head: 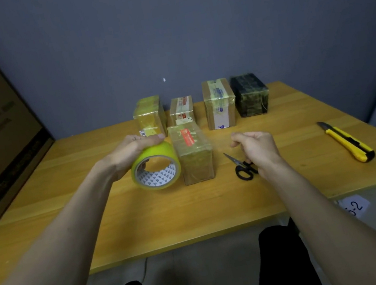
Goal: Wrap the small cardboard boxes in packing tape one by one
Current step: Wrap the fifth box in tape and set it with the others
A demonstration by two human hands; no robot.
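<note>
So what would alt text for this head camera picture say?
A person's left hand grips a yellow tape roll beside a small box on a wooden table; the right hand hovers curled over scissors. Four more boxes stand behind, a utility knife right.

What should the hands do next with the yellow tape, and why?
Probably press the tape's free end onto the near box. The left hand holds the tape roll right beside that box, and the right hand has its fingers pinched together, perhaps on the tape's clear end.
</note>
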